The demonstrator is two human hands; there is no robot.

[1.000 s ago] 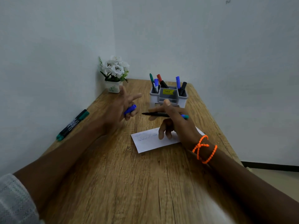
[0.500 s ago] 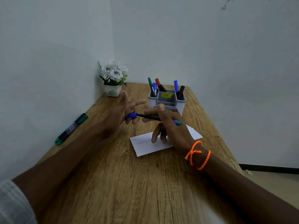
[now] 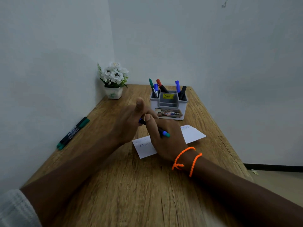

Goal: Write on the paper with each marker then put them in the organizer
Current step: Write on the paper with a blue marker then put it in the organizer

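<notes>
Two green-capped markers point(image 3: 73, 133) lie at the desk's point(image 3: 131, 194) left edge, not yet used. To cap well, the person should line the blue cap point(image 3: 141, 120) straight along the barrel and press until it seats. The left hand point(image 3: 129, 123) holds that cap in curled fingers, thumb raised. The right hand point(image 3: 165, 138) grips the marker point(image 3: 161, 131) over the paper point(image 3: 191, 134). Beyond stands the organizer point(image 3: 168, 104), already holding several markers.
</notes>
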